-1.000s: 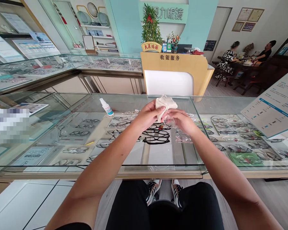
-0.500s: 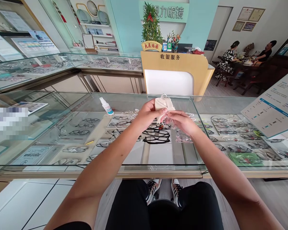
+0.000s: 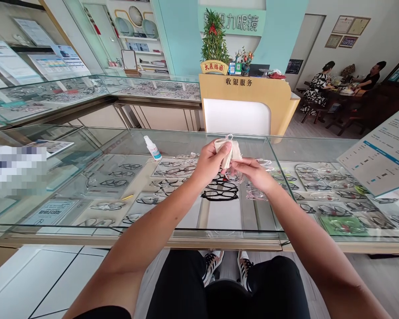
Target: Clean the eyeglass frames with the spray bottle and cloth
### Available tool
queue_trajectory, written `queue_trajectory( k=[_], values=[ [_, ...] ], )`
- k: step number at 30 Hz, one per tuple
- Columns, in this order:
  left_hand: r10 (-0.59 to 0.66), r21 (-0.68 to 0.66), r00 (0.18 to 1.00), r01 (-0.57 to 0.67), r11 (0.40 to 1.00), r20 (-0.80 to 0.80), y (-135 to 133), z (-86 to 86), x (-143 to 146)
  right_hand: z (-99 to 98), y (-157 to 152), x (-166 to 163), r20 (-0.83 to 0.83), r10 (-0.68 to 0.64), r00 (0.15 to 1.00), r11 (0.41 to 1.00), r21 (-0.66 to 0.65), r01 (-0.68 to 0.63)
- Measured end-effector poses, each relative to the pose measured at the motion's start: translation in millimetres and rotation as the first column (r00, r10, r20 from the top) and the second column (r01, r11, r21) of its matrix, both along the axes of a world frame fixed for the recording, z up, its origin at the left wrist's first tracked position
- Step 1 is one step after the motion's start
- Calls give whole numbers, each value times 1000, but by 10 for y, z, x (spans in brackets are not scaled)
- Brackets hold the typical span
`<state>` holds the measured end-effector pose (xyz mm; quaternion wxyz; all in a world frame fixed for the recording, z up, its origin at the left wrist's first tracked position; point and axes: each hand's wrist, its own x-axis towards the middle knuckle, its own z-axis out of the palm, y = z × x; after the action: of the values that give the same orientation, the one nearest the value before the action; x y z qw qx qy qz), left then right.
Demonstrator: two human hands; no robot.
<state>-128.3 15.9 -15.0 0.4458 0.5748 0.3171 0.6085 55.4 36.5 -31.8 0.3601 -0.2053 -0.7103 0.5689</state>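
Note:
Above the glass counter, my left hand (image 3: 210, 160) is closed on a cream cleaning cloth (image 3: 234, 153), its thumb pressing the folded cloth from above. Close beside it, my right hand (image 3: 254, 172) pinches a pair of clear, pinkish glasses (image 3: 238, 177) with thumb and fingers. The cloth covers much of the glasses, so which lens lies under it is hidden. A thin clear loop sticks up past the top of the cloth. To the left of my hands, a white spray bottle (image 3: 153, 149) with a blue label stands on the counter.
Under the glass counter top (image 3: 186, 137) lie rows of glasses, including black frames (image 3: 220, 195). A tilted printed sign (image 3: 382, 155) stands at right, papers (image 3: 55, 146) at left. Beyond is a wooden cashier desk (image 3: 282, 102); two people (image 3: 315, 86) sit at a table.
My left thumb has moved up over the cloth, and the cloth is now folded more upright around the glasses. My right hand keeps its pinch. The whole view has shifted slightly.

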Motion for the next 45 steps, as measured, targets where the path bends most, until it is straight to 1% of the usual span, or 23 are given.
queue_trajectory(
  k=[2,6,7,11,14,18,21,24,27,30,32,34,37,39,42,45],
  values=[
    [-21,23,1000,21,1000,2,22,-4,-25,-16,1,-20,-1,10,1000,1000,15,-10],
    [-179,46,983,181,982,-41,119,31,-161,-11,14,-17,-43,-14,999,1000,-10,14],
    [-203,41,978,204,978,-47,149,44,-203,3,14,-7,-49,-23,999,1000,-15,22],
    [-235,-17,972,235,972,-10,230,71,-335,62,16,35,-66,-23,998,999,-51,20],
    [-315,-68,949,313,947,-11,236,74,-375,63,30,51,-97,-33,995,995,-98,23],
    [-338,-50,938,335,941,-80,199,94,-369,49,43,53,-66,-84,994,991,-108,76],
    [-361,-29,926,360,932,-110,152,122,-325,41,39,40,-82,-76,994,991,-120,66],
    [-350,-3,930,352,936,-111,104,143,-268,10,39,29,-97,-72,993,989,-133,59],
    [-302,36,946,308,951,-120,63,138,-211,-33,50,38,-59,-74,996,992,-110,67],
    [-215,68,971,223,972,-106,18,103,-142,-53,51,53,-26,-52,998,996,-74,50],
    [-140,85,987,147,986,-78,-11,76,-96,-45,38,52,-31,-19,999,998,-53,17],
    [-93,103,994,99,990,-58,-22,55,-71,-24,19,45,-38,5,999,999,-33,-7],
    [-126,97,988,134,986,-89,24,45,-111,19,-5,41,-35,3,999,1000,-27,-4],
    [-154,55,983,160,986,-104,91,47,-185,47,-10,47,-41,-10,999,999,-38,8],
    [-195,-32,979,193,981,-65,198,50,-308,74,-2,61,-70,-34,997,998,-49,31],
    [-265,-66,964,262,963,-37,256,44,-387,79,16,68,-100,-64,993,996,-71,57]
  ],
)
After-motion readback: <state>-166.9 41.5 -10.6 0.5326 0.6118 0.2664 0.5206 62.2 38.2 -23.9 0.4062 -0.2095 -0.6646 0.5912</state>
